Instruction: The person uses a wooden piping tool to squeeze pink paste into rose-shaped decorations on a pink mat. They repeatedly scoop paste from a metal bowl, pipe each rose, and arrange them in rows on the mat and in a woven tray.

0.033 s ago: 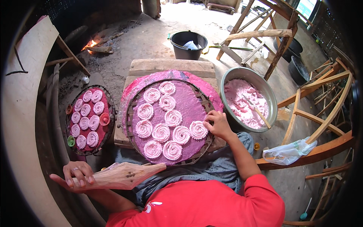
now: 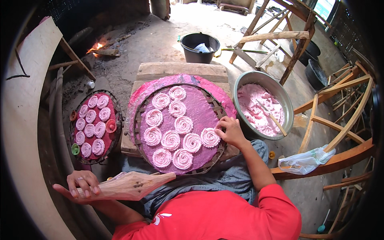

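Rosettes (image 2: 183,125) on tray (image 2: 138,138), basin (image 2: 289,110) right, bucket (image 2: 198,57) behind

The left hand (image 2: 83,186) is resting on a wood piece (image 2: 140,185); the right hand (image 2: 231,131) is touching the rightmost pink swirl (image 2: 209,138) on a round tray (image 2: 216,105) over the desk (image 2: 182,71). A basin (image 2: 286,100) of pink mix (image 2: 256,106) is standing right of it, a stick (image 2: 277,124) leaning inside.

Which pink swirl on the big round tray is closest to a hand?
The rightmost swirl on the tray, right beside the right hand; the other swirls all sit farther left.
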`<state>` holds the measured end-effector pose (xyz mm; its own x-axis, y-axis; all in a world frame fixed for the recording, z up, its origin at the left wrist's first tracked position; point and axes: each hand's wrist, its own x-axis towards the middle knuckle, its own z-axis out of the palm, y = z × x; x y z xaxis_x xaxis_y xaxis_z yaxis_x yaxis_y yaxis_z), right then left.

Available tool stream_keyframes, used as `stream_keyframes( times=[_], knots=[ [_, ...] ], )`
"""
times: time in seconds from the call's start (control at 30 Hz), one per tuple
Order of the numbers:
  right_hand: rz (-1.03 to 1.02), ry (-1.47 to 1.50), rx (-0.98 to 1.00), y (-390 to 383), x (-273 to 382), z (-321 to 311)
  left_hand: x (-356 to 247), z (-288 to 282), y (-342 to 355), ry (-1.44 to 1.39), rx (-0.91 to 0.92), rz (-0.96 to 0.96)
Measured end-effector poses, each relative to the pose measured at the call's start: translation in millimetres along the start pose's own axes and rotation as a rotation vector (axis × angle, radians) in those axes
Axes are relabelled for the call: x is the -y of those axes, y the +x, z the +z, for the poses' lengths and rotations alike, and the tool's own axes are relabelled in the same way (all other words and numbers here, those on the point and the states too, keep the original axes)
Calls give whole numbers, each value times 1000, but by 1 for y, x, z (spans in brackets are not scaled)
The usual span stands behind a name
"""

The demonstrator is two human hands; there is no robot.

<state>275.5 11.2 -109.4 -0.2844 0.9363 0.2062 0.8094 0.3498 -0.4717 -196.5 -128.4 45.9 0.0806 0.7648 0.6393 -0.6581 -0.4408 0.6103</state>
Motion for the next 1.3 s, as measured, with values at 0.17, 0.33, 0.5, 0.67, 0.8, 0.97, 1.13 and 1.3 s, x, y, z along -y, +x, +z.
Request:
stream_keyframes(
  times=[0.17,0.33,0.5,0.67,0.8,0.97,1.13,1.3],
  knots=[
    [-170,-13,49,13,8,2,-1,1,2,-38,61,28],
    [-280,-287,101,19,21,-9,-1,1,20,-118,206,-6],
    [-304,481,235,-2,56,-25,59,5,56,-421,119,-104],
    [-25,1395,1144,-36,88,-31,185,10,117,-626,-72,-346],
    [373,1429,822,-3,46,-83,271,2,177,-864,-197,-492],
    [573,1096,829,48,11,-118,379,-20,196,-1021,-185,-323],
    [681,771,758,70,20,-118,426,-45,169,-1092,-418,-289],
    [645,755,770,77,29,-132,406,-40,178,-1083,-402,-201]
  ],
)
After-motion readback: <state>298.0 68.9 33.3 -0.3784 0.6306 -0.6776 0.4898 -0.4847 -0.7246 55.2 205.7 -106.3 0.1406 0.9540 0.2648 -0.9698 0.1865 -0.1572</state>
